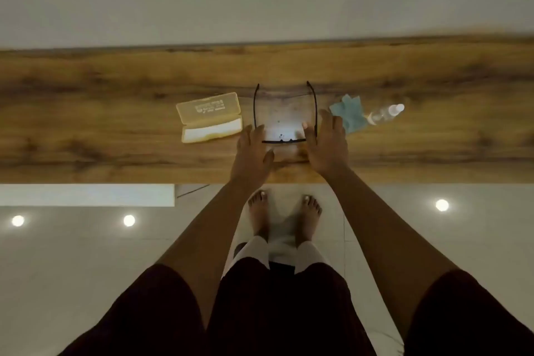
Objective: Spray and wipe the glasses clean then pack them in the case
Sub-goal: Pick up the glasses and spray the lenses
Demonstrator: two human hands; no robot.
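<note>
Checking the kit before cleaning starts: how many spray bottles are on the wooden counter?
1. The spray bottle lies on its side at the right, just beyond the blue cloth, to the right of the glasses. None other shows.

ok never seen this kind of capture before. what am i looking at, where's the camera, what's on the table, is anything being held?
There is no robot here: a person works with bare hands. The single picture comes from a wide-angle camera worn on the head, looking down, so you see both arms, the legs and the bare feet on the floor.

On the wooden table lie, from left to right: an open yellowish glasses case, dark-framed glasses with their arms unfolded and pointing away from the person, a light blue cloth, and a small clear spray bottle on its side.

The left hand and right hand are beside the two ends of the frame, fingers straight. Nothing looks gripped; whether the fingertips touch the frame is hard to tell.
</note>
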